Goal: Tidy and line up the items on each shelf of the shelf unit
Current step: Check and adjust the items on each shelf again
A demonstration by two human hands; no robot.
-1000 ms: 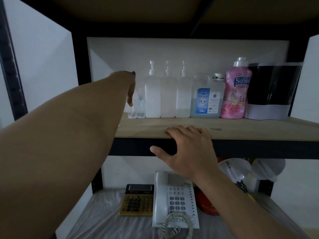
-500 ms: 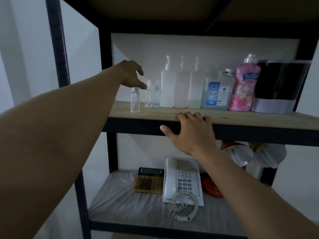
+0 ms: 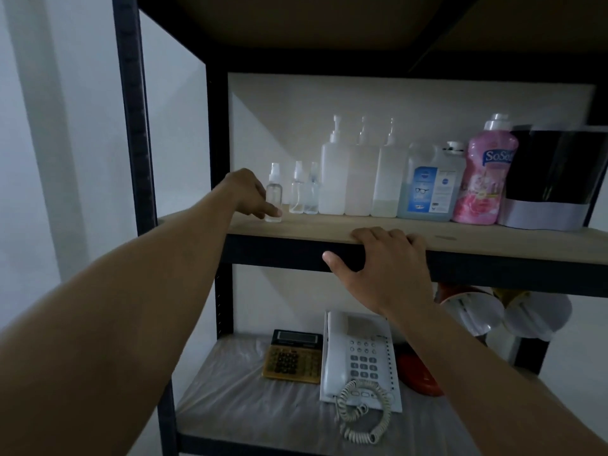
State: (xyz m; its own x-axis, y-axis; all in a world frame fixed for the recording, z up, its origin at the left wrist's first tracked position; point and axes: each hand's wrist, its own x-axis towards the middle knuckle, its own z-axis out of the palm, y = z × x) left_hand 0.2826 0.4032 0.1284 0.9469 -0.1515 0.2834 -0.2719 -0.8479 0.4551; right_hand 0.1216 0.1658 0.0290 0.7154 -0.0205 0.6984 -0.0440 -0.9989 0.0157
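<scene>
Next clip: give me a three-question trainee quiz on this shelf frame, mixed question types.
1. True or false: the right hand holds a bottle.
2. Which item is the left hand touching? A) small spray bottle B) pink bottle C) telephone
3. Fill in: the calculator sits directly ___ of the telephone.

Key: 1 false, it rests on the shelf edge; 2 A; 3 left.

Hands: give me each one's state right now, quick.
Left hand: fingers at the base of the small spray bottle; grip cannot be told.
Right hand: open, holding nothing, fingers draped over the shelf edge.
</scene>
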